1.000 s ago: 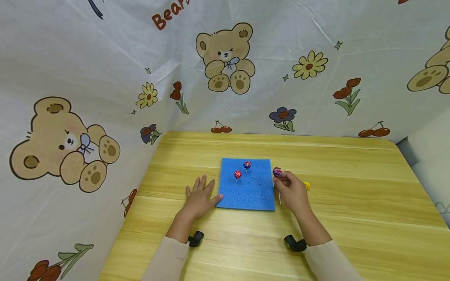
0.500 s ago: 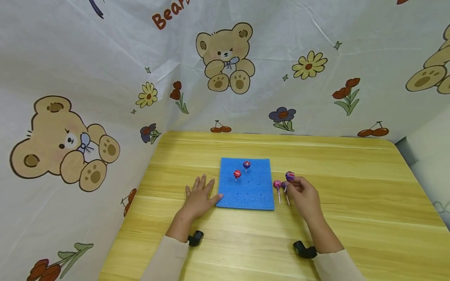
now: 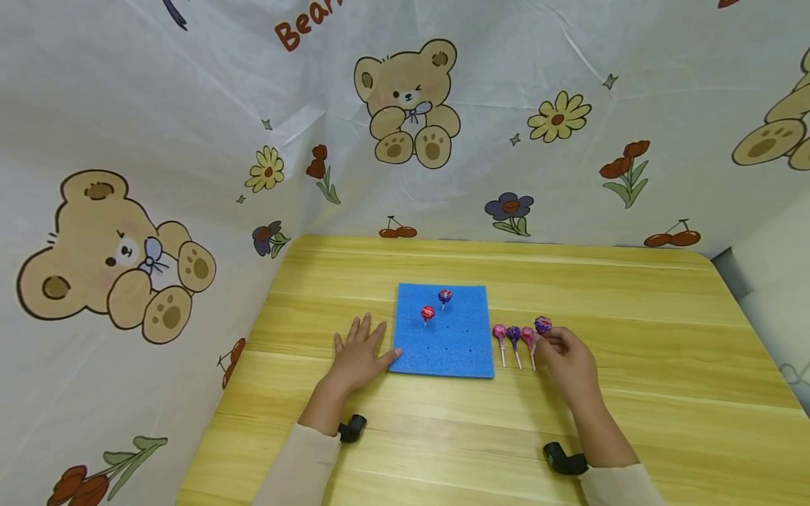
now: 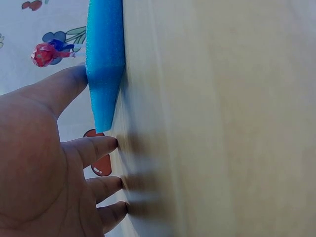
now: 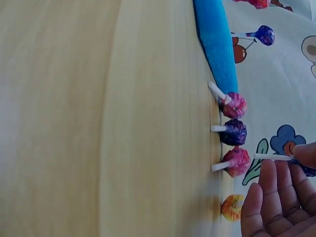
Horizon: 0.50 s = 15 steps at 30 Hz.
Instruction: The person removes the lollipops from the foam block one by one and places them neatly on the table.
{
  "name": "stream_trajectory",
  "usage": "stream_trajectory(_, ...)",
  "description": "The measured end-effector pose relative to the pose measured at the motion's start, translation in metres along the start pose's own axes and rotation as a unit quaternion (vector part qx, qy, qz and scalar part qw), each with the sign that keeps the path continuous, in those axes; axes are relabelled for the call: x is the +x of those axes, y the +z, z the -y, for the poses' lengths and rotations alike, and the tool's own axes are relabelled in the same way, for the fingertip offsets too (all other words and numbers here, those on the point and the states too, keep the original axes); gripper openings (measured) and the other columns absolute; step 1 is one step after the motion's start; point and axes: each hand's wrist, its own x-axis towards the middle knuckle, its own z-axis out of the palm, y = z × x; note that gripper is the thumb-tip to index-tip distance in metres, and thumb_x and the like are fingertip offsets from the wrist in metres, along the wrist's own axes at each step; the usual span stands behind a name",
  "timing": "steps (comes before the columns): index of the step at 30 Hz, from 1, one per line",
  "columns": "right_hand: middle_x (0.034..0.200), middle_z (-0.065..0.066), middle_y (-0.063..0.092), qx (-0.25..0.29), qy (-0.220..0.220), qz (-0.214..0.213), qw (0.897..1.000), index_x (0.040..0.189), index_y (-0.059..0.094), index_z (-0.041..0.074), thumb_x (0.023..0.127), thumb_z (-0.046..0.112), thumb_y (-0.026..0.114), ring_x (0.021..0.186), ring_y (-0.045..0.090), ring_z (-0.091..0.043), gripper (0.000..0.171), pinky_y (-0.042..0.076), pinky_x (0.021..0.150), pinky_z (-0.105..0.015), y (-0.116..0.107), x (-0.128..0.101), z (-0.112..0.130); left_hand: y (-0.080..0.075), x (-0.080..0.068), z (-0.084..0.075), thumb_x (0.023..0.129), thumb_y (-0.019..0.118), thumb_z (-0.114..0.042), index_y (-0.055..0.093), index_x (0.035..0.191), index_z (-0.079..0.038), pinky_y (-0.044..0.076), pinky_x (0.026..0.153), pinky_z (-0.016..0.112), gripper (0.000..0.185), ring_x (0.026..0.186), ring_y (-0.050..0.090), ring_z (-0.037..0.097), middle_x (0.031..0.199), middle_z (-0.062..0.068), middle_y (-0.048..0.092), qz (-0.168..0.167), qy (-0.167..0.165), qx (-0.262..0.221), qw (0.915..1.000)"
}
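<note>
My right hand (image 3: 566,362) pinches a purple-and-red lollipop (image 3: 543,324) between thumb and fingers. In the right wrist view its white stick (image 5: 274,157) juts out past the thumb, which partly covers the wrapped head. Close beside this hand, a pink lollipop (image 3: 528,336), a purple one (image 3: 514,334) and another pink one (image 3: 499,331) lie in a row. My left hand (image 3: 357,358) rests with spread fingers on the table, its thumb on the left edge of a blue foam board (image 3: 443,362). A red lollipop (image 3: 427,313) and a purple-blue lollipop (image 3: 446,296) stand upright in the board.
A yellow lollipop (image 5: 232,207) shows beyond the pink one in the right wrist view; the right hand hides it in the head view. Small holes dot the foam board. Behind the wooden table (image 3: 664,337) hangs a bear-printed cloth (image 3: 481,70).
My right hand has moved rightward from the board's edge, carrying the purple-and-red lollipop past the row. The lollipops lying there have come into view. My left hand has stayed in place.
</note>
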Motion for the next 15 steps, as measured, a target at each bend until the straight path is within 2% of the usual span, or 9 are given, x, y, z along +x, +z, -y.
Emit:
stream_trajectory(6, 0.102, -0.007, 0.069, 0.014, 0.006, -0.01, 1.0, 0.119, 0.065, 0.004, 0.101, 0.035, 0.062, 0.08, 0.06, -0.002, 0.036, 0.052, 0.067, -0.018, -0.008, 0.0, -0.007, 0.0, 0.0, -0.001, 0.098, 0.051, -0.064, 0.033, 0.16, -0.021, -0.003, 0.118, 0.076, 0.078, 0.159, 0.001, 0.037, 0.172, 0.012, 0.008, 0.001, -0.001, 0.003, 1.0)
stream_trajectory(15, 0.085, 0.018, 0.062, 0.022, 0.031, -0.049, 0.998, 0.116, 0.065, 0.006, 0.1, 0.039, 0.062, 0.078, 0.057, 0.004, 0.038, 0.049, 0.066, -0.015, -0.024, 0.001, -0.009, -0.001, -0.001, 0.0, 0.098, 0.052, -0.063, 0.033, 0.16, -0.021, -0.003, 0.117, 0.076, 0.078, 0.159, 0.0, 0.037, 0.172, 0.013, 0.008, 0.001, 0.0, -0.002, 1.0)
